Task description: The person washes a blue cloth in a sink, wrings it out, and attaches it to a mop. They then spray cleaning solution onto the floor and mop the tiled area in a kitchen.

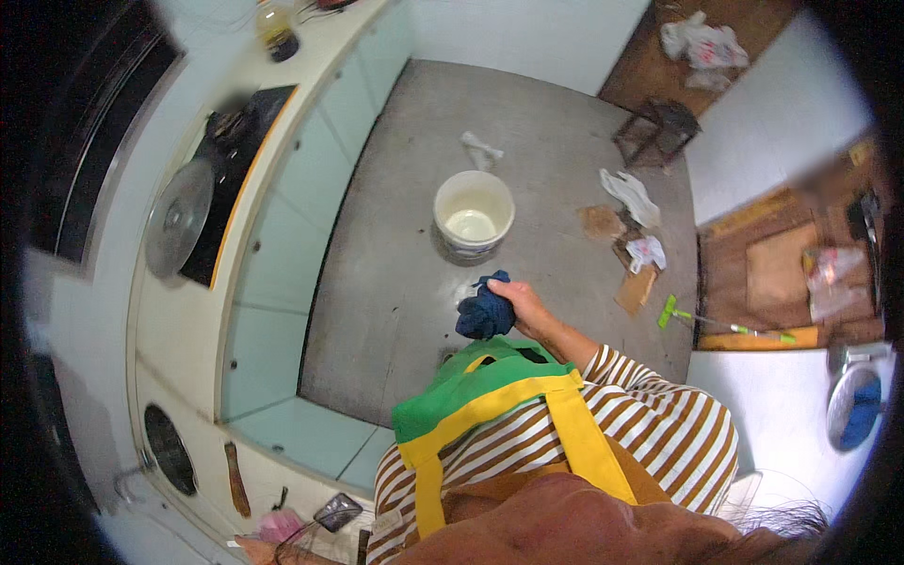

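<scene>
In front of the green and yellow apron (452,417), my right hand (522,300) grips a bunched dark blue cloth (486,314). Beyond the cloth, a white bucket (473,212) stands upright on the grey floor, with a pale inside. My left hand (258,551) shows only in part at the lower left edge, by the counter. Nearest to it are a pink item (281,526), a dark wire and a small dark rectangular object (337,512). Its fingers are too hidden to read.
A counter (166,339) with a sink (169,448), a brush (236,480), a stove (240,176) and a pot lid (180,219) runs along the left. Plastic bags (628,196), cardboard (635,288), a green-headed squeegee (667,311) and a dark stool (657,131) occupy the right.
</scene>
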The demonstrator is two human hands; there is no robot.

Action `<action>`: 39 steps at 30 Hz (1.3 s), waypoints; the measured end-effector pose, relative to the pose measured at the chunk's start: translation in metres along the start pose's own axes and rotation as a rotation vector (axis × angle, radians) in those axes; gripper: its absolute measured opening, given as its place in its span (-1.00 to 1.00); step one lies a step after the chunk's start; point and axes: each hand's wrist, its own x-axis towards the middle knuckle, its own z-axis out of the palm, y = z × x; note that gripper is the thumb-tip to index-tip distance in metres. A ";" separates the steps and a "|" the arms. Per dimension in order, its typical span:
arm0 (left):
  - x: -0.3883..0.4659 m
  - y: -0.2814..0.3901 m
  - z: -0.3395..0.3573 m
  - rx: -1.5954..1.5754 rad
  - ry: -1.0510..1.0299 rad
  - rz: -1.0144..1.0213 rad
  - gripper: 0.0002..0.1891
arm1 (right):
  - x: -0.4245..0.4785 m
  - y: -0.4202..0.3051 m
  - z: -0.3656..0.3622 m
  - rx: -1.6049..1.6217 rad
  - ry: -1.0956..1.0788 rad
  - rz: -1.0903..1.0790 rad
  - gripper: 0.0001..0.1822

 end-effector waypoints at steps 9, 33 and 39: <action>-0.131 0.314 0.047 -0.154 -0.291 0.478 -0.56 | -0.035 -0.063 -0.115 -1.290 0.430 -0.584 -0.53; -0.944 0.653 0.068 -0.458 -2.314 1.177 -0.74 | -0.030 -0.199 -0.376 -0.946 0.680 -0.493 -0.77; -1.004 0.642 0.055 -0.350 -2.493 1.442 -0.74 | -0.032 -0.200 -0.414 -0.630 0.625 -0.676 -0.68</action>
